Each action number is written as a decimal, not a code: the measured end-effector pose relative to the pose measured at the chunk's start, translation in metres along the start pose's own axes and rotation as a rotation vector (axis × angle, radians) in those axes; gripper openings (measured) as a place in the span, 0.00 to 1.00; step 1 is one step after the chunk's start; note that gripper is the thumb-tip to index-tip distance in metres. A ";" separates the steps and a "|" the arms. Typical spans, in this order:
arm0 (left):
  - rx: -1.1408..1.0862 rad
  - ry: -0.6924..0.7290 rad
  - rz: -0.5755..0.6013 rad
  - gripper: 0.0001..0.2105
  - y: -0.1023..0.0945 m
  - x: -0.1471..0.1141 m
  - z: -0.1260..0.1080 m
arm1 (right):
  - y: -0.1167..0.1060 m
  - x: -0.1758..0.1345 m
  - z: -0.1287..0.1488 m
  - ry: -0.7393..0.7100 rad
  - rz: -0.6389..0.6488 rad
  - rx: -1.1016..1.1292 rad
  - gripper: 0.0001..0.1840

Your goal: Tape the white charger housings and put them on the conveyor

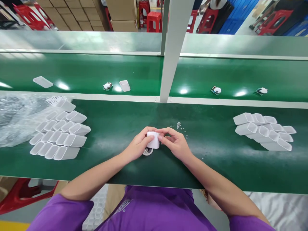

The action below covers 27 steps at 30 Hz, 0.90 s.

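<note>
Your left hand point(138, 146) is closed around a white shell point(153, 140), near-centre on the green table point(120, 128) | your right hand point(174, 142) pinches its right top edge, fingers curled | stacked shells point(60, 134) lie left, another pile point(264, 131) right | loose shell point(124, 85) and small boards point(107, 86) on far belt point(84, 72)
</note>
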<state>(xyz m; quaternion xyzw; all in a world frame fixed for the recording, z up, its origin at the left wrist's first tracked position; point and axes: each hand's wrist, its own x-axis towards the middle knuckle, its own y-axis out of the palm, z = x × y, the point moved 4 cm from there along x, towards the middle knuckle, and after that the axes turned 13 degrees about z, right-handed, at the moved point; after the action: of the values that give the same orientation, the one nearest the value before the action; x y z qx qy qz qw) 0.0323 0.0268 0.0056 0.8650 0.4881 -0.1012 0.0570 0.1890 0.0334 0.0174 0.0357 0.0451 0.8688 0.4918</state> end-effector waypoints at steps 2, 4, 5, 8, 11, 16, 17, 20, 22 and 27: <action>0.143 0.051 -0.014 0.16 0.000 -0.002 -0.003 | 0.002 -0.001 -0.001 0.005 0.003 0.018 0.14; 0.254 0.112 -0.036 0.16 0.000 -0.004 -0.007 | 0.003 -0.002 0.000 0.009 0.006 0.028 0.15; 0.291 0.141 -0.043 0.16 0.000 -0.004 -0.010 | 0.004 -0.003 0.000 0.010 0.011 0.031 0.15; 0.356 0.197 -0.049 0.15 0.000 -0.006 -0.014 | 0.006 -0.005 0.003 0.004 0.024 0.024 0.14; 0.398 0.219 -0.055 0.15 0.000 -0.007 -0.016 | 0.007 -0.006 0.004 -0.007 0.019 -0.005 0.13; 0.457 0.270 -0.069 0.13 0.001 -0.008 -0.020 | 0.007 -0.007 0.004 -0.040 0.003 -0.058 0.13; 0.464 0.275 -0.070 0.13 0.001 -0.008 -0.020 | 0.007 -0.007 0.004 -0.042 0.000 -0.066 0.13; 0.483 0.277 -0.062 0.14 0.002 -0.008 -0.020 | 0.006 -0.007 0.004 -0.049 -0.003 -0.077 0.14; 0.490 0.280 -0.057 0.15 0.002 -0.008 -0.020 | 0.006 -0.007 0.005 -0.070 -0.001 -0.076 0.14; 0.505 0.294 -0.054 0.15 0.002 -0.009 -0.021 | 0.006 -0.007 0.006 -0.088 0.000 -0.083 0.14</action>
<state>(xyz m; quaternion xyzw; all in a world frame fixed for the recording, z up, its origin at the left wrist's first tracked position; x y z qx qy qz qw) 0.0318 0.0226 0.0278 0.8440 0.4731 -0.0947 -0.2342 0.1878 0.0244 0.0243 0.0533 -0.0128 0.8675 0.4944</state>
